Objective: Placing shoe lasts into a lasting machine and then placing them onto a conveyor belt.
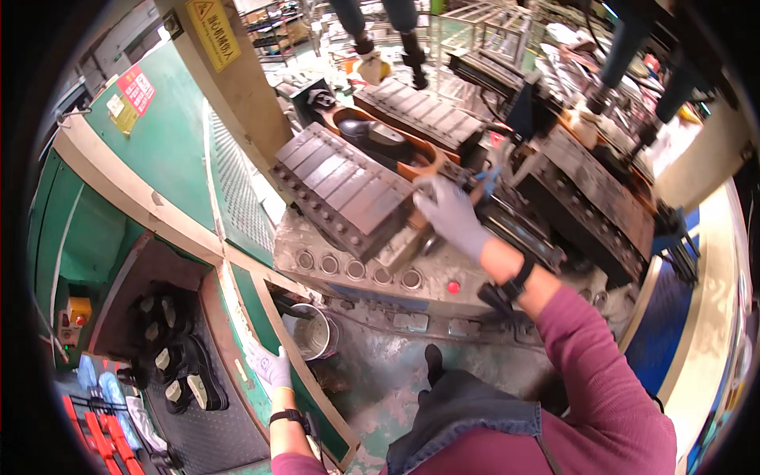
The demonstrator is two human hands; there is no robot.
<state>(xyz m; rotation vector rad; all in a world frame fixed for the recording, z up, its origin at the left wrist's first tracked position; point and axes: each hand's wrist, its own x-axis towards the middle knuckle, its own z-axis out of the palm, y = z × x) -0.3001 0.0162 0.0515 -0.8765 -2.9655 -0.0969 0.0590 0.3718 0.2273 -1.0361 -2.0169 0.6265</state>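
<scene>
My right hand (451, 212), in a pale grey glove, reaches over the front of a press. Its fingertips are beside the orange-brown front end (426, 162) of a shoe piece and are blurred, so any grip is unclear. Inside that orange-brown rim lies a black, shoe-shaped form (380, 136), between two ribbed metal side blocks, the near one (344, 180) and the far one (427, 111). Low on the left, my left hand (269, 368), in a white glove, rests against the cream-edged green frame (237, 332) with its fingers extended.
Another ribbed metal block (590, 194) stands at the right of the press. Several round fittings and a red button (453, 286) line the front ledge. Black shoes (190, 372) lie on a dark mat at lower left. A white bucket (317, 336) stands on the floor below.
</scene>
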